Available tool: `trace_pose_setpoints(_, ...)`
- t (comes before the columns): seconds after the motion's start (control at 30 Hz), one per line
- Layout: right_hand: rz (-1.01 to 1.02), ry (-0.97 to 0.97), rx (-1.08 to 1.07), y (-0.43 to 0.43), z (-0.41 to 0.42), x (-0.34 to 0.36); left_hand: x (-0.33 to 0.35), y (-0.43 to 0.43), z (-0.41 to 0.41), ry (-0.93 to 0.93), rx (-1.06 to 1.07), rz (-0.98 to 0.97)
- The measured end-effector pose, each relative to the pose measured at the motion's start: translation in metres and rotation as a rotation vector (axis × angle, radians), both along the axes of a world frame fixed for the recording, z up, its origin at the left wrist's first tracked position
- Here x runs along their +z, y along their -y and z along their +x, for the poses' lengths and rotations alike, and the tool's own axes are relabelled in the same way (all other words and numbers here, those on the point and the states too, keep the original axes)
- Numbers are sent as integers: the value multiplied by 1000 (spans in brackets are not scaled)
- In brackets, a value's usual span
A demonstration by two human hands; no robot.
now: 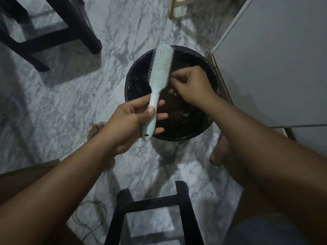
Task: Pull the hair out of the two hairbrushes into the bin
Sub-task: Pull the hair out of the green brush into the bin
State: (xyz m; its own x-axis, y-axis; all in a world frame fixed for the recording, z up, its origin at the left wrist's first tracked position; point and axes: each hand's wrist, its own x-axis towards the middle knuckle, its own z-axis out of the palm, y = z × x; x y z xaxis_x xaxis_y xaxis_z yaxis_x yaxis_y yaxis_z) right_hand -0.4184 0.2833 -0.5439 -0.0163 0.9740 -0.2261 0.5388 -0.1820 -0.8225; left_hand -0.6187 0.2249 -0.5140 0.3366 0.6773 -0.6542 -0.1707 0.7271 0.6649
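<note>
Hairbrush [161, 68] gripped by left hand [129, 124], right hand [191, 85] curled beside it, over black bin [128, 96] on marble floor [70, 103].

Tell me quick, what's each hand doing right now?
Left hand: grips the hairbrush handle.
Right hand: curled shut beside it; whether it holds anything cannot be told.

Dim indoor light, soft shadows, slight blur, wide-angle bending at edges.
</note>
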Motion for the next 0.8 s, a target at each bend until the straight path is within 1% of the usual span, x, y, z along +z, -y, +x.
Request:
trace_pose_setpoints(0.1, -113, 156, 72, 4, 1, -3, 0, 0, -1, 7, 29, -25)
trace_pose_setpoints(0.17, -125, 245, 94, 5, 0, -6, -2, 3, 0, -6, 27, -35)
trace_pose_setpoints(0.23, -103, 275, 38, 0, 3, -6, -3, 5, 0, -25, 27, -35)
trace_pose_setpoints(0.3, -72, 246, -60, -8, 8, 1, -5, 5, 0, -67, 38, -24)
trace_pose_setpoints(0.37, -15, 199, -88, -12, 12, 11, -7, 4, 0, -141, 45, -7)
trace_pose_setpoints(0.47, 81, 94, -6, -9, 7, 29, -14, 7, 0, -252, 44, -2)
trace_pose_setpoints(0.57, 187, 5, 38, -7, -1, 42, -18, 11, 0, -302, 47, -33)
trace_pose_setpoints(0.7, 424, -90, -3, -9, -3, 60, -18, 13, -1, -289, 46, -39)
trace_pose_setpoints(0.8, 665, -153, -76, -13, 1, 76, -17, 11, -1, -268, 45, -28)
